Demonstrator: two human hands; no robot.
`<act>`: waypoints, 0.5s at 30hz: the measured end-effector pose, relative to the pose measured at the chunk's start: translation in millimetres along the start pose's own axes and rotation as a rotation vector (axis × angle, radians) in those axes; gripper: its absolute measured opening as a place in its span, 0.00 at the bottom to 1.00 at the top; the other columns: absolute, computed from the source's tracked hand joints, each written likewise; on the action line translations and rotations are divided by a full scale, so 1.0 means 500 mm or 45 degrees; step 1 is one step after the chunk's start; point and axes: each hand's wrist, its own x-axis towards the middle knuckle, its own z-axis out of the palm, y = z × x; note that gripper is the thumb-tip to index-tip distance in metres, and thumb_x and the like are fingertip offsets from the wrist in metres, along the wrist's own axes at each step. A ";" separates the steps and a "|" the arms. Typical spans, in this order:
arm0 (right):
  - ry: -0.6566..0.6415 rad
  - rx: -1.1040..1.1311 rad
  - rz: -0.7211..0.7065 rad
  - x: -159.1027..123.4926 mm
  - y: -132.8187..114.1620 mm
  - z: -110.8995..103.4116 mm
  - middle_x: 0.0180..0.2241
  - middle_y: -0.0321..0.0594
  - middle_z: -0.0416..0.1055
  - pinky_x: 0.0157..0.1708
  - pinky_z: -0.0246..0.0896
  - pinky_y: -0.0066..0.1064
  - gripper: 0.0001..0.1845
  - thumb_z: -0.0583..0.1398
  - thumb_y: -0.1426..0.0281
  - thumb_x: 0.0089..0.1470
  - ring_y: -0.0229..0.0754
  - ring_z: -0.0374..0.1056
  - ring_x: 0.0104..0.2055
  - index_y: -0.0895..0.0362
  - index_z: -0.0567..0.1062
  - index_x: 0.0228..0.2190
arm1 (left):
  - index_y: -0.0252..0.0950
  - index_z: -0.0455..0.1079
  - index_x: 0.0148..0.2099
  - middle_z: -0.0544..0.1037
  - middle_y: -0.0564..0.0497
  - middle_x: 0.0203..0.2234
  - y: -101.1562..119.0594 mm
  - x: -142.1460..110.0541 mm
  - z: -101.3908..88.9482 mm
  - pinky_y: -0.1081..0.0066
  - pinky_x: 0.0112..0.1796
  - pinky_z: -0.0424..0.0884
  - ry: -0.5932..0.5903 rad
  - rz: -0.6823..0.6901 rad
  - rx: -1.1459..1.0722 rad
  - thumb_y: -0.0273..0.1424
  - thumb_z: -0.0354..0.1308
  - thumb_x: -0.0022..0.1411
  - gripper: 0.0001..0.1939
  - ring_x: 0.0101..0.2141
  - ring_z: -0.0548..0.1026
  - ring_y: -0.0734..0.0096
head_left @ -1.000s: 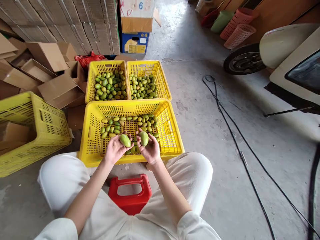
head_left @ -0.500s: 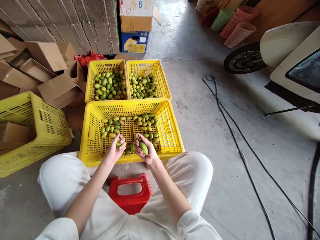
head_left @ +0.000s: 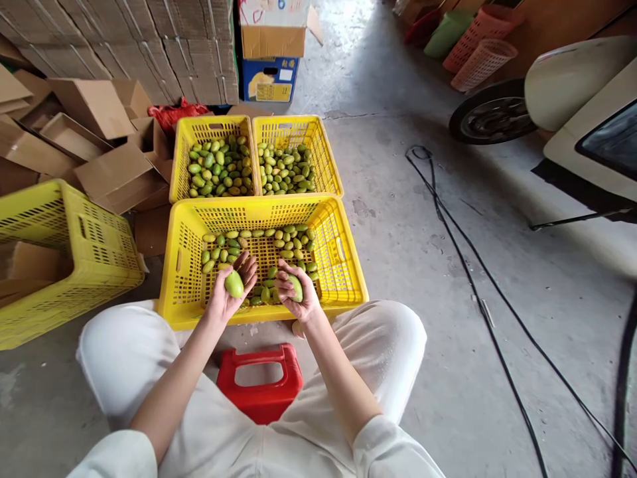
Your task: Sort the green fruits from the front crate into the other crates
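My left hand (head_left: 229,289) cradles a smooth green mango (head_left: 233,284) in its palm, the fingers stretched forward and the palm turned up. Across from it, my right hand (head_left: 301,295) has its fingers curled round another green mango (head_left: 296,288). Both hands are above the near side of a large yellow crate (head_left: 176,292) with slotted walls. Inside it lie loose green and yellowish mangoes (head_left: 291,242) in a left and a right cluster, with several more (head_left: 265,293) between and below my hands. My wrists partly cover the crate's near rim.
Two smaller yellow crates (head_left: 256,159) of similar fruit stand against the far side. Another yellow crate (head_left: 107,245) and open cardboard boxes (head_left: 114,172) are on the left. A red stool (head_left: 261,398) is between my legs. Black cable (head_left: 462,255) crosses the floor near a vehicle (head_left: 587,113).
My left hand has opened out from a curled grip, showing the mango in its palm. My right hand has turned and shifted slightly right, its mango now more covered by the fingers.
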 end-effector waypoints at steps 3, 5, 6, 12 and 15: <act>-0.017 -0.095 0.016 0.003 0.006 -0.002 0.20 0.31 0.65 0.09 0.47 0.13 0.06 0.58 0.71 0.58 0.27 0.55 0.16 0.59 0.70 0.29 | 0.35 0.64 0.28 0.61 0.59 0.15 0.001 0.002 -0.003 0.83 0.15 0.56 0.011 -0.045 -0.049 0.28 0.55 0.65 0.11 0.14 0.59 0.84; -0.010 -0.142 -0.028 0.002 0.010 0.002 0.19 0.32 0.64 0.09 0.47 0.15 0.14 0.58 0.65 0.59 0.28 0.54 0.16 0.59 0.69 0.24 | 0.36 0.60 0.26 0.56 0.60 0.14 0.001 0.002 0.001 0.82 0.14 0.53 0.009 -0.049 -0.035 0.31 0.57 0.65 0.15 0.12 0.56 0.85; 0.006 -0.149 -0.064 0.001 0.011 0.006 0.19 0.33 0.64 0.09 0.50 0.16 0.15 0.58 0.63 0.59 0.29 0.56 0.16 0.58 0.69 0.24 | 0.36 0.60 0.26 0.58 0.60 0.15 0.000 0.001 0.005 0.82 0.15 0.55 0.018 -0.041 -0.027 0.31 0.57 0.65 0.15 0.13 0.58 0.84; 0.171 -0.088 -0.301 0.002 0.014 0.029 0.40 0.40 0.76 0.35 0.76 0.30 0.12 0.60 0.75 0.51 0.39 0.74 0.40 0.55 0.72 0.40 | 0.39 0.69 0.49 0.76 0.50 0.37 -0.009 0.003 0.013 0.70 0.43 0.73 0.099 0.070 -0.018 0.21 0.56 0.60 0.15 0.40 0.77 0.71; 0.210 -0.003 -0.380 0.008 0.015 0.029 0.40 0.36 0.76 0.37 0.75 0.26 0.14 0.61 0.78 0.50 0.36 0.74 0.40 0.53 0.71 0.39 | 0.39 0.69 0.45 0.76 0.51 0.33 -0.008 0.004 0.004 0.76 0.36 0.73 0.129 0.060 -0.006 0.20 0.56 0.60 0.12 0.34 0.77 0.75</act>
